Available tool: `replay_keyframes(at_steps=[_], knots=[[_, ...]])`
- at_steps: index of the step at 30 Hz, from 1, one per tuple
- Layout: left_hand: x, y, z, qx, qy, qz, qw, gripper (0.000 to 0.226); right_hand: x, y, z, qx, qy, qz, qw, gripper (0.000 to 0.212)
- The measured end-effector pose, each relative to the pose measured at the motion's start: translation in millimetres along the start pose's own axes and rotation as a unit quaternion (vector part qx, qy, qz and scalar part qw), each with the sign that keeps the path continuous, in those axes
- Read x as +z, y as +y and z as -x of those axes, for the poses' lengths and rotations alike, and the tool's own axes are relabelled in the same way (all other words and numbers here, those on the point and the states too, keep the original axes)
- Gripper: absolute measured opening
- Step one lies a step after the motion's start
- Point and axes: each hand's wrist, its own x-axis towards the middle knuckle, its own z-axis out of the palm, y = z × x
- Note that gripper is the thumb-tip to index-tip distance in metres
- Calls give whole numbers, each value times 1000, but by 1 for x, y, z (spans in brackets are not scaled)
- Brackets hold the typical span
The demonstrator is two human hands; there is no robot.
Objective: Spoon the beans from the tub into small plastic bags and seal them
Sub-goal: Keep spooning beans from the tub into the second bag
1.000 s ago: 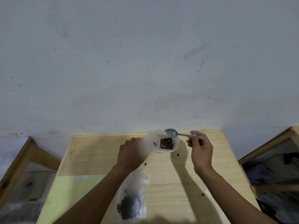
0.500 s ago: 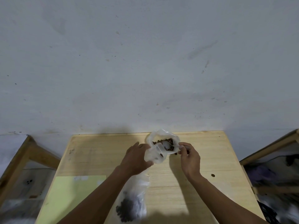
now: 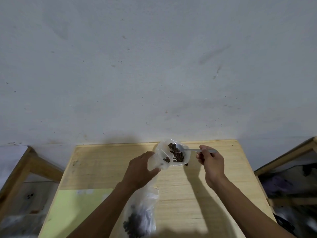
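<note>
- The left hand point(image 3: 140, 170) grips a small clear bag point(image 3: 158, 160) beside the tub point(image 3: 186, 157) of beans point(image 3: 178, 158) at the desk's point(image 3: 214, 194) far edge.
- The right hand point(image 3: 211, 162) pinches a spoon point(image 3: 179, 149) loaded with beans over the tub.
- A filled bag point(image 3: 140, 217) lies partly hidden under the left forearm, blurred; a yellow-green sheet point(image 3: 73, 208) lies left; one stray bean point(image 3: 186, 164) sits beside the tub.

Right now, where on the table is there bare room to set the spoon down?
Bare wood: right of the right hand, toward the table edge; far-left corner, behind the green sheet. Crowded: around the tub, with the left hand, held bag, a loose bean, and the filled bag at centre.
</note>
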Motion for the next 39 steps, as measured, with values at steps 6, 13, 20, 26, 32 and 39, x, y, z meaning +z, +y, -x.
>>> replay_keyframes(at_steps=[6,13,20,26,32,39], knots=[[-4,6,-4,-18,1,6,1000,59,3,-51,17,-108,-57,77,990,17],[-10,22,-12,-7,15,14,1000,52,16,-76,43,-289,-188,304,888,16],[-16,14,-9,-20,7,4,1000,55,14,-94,31,-379,-164,308,857,16],[-15,9,-8,-6,-39,-12,999,62,1,-66,2,-310,-133,314,887,18],[-12,10,-15,33,-83,-25,996,63,2,-23,-11,-297,-145,331,884,21],[-6,9,-22,100,-115,-61,986,61,1,21,-10,-329,-121,329,877,28]])
